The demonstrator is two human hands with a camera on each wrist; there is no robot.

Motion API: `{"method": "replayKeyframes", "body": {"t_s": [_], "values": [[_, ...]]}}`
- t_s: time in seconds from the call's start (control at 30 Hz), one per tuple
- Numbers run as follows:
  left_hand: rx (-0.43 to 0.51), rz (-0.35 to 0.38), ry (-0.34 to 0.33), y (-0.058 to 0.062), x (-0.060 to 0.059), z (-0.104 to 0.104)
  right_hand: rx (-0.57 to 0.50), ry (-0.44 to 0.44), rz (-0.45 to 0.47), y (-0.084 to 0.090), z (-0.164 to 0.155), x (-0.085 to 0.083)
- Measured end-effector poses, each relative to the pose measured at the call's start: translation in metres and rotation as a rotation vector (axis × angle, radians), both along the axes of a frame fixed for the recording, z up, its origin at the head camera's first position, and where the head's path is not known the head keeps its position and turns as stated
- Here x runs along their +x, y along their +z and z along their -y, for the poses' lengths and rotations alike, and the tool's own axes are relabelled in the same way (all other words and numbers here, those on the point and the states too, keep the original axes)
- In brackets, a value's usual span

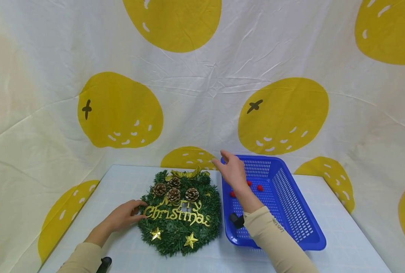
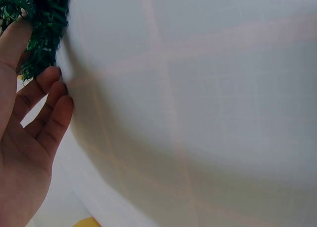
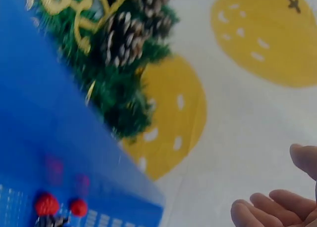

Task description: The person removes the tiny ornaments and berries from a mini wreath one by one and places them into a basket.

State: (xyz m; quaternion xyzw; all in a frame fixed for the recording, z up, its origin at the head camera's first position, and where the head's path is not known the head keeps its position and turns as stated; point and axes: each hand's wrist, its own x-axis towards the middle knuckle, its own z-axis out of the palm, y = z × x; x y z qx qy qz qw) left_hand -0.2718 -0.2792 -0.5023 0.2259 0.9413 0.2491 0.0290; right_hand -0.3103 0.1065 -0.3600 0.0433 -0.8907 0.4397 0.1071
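Observation:
A green Christmas wreath (image 1: pixel 175 231) lies on the table, decorated with brown pine cones (image 1: pixel 173 195), gold stars (image 1: pixel 190 240), a gold ribbon and gold "Merry Christmas" lettering (image 1: pixel 178 216). At its left edge, my left hand (image 1: pixel 125 216) grips the rim; the left wrist view has the thumb on one side of the green tinsel (image 2: pixel 47 28) and fingers on the other. My right hand (image 1: pixel 232 170) is raised over the back left corner of the blue basket (image 1: pixel 299 204), its thumb and fingers apart and holding nothing.
Several small red berry-like pieces (image 1: pixel 260 188) lie in the basket, which stands just right of the wreath. The table (image 1: pixel 120 178) has a pale checked cover. Behind it hangs a white cloth (image 1: pixel 195 98) printed with large yellow fruit.

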Motion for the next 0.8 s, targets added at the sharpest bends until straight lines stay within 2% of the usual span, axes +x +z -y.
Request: {"method": "replayKeyframes", "body": {"t_s": [0.33, 0.8], "values": [[0.002, -0.012, -0.009, -0.001, -0.001, 0.0, -0.056, 0.036, -0.024, -0.008, 0.03, 0.014], [-0.001, -0.004, 0.0, 0.0, 0.0, -0.001, -0.041, 0.061, -0.045, -0.03, 0.057, 0.025]]}}
